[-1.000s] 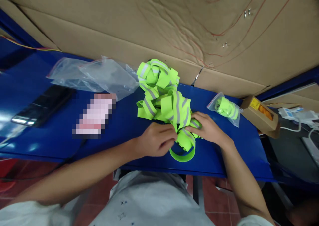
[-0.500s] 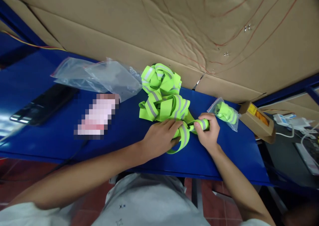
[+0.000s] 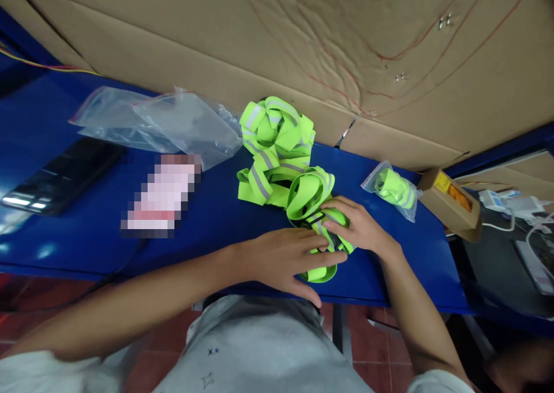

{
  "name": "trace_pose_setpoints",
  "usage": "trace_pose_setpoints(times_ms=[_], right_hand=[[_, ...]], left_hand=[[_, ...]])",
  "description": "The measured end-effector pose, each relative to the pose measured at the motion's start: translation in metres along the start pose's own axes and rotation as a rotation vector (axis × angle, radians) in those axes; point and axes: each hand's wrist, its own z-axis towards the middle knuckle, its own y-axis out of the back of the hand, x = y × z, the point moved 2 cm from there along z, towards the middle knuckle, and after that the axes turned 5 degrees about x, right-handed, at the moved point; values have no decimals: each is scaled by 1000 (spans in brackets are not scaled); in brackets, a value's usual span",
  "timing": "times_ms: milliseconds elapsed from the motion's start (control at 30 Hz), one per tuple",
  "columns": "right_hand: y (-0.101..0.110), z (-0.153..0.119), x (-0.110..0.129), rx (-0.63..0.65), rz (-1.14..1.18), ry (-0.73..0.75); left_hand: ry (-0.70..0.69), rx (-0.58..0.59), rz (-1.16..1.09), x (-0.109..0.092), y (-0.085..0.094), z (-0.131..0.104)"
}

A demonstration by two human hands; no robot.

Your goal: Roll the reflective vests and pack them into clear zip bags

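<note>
From where I stand, the neon green straps [image 3: 296, 139] with their grey stripes lie heaped down the middle of the frame, looped and tangled on the blue table [image 3: 212, 214]. The near end of the heap sits just right of centre, between the person's two hands.

The left hand [image 3: 288, 260] is spread flat and palm down, its fingers reaching across the lower loops and its thumb out toward the table's near edge. The right hand [image 3: 357, 225] curves over the straps from the right, fingers and thumb against them; I can't tell whether it pinches them.

Clear plastic bags [image 3: 186, 119] lie at the upper left of centre, reaching to the heap. Below them is a pinkish rectangle [image 3: 162, 191], blurred beyond recognition, and farther left a glossy black device [image 3: 60, 176]. Toward the right of the frame, a small zip bag [image 3: 393, 191] holds a rolled green strap, near a brown cardboard box [image 3: 445, 199] with something orange inside. A cardboard panel [image 3: 194, 29] fills the top of the frame.
</note>
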Motion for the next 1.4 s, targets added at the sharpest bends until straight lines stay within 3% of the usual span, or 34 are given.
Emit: trace_pose_setpoints(times_ms=[167, 333, 433, 600, 867, 967, 1067, 1200, 1300, 1400], right_hand=[[0, -1, 2, -13, 120, -11], [9, -5, 0, -255, 397, -19], [16, -10, -1, -418, 515, 3], [13, -9, -1, -450, 767, -51], [5, -7, 3, -324, 969, -54], [9, -7, 1, -340, 987, -123], [9, -4, -4, -388, 957, -243], [3, 0, -7, -342, 917, -227], [1, -1, -9, -355, 853, -192], [6, -4, -12, -475, 836, -163]], left_hand=[[149, -175, -53, 10, 8, -2], [332, -388, -119, 21, 13, -3], [435, -450, -162, 24, 15, -2], [580, -362, -186, 25, 12, -1], [670, -176, -218, 21, 2, 2], [673, -172, -241, 22, 3, 0], [603, -194, -129, 23, 4, -3], [460, -191, 48, 22, 1, -5], [342, -172, -5, 21, 1, -3], [315, -246, -201, 21, 13, -1]])
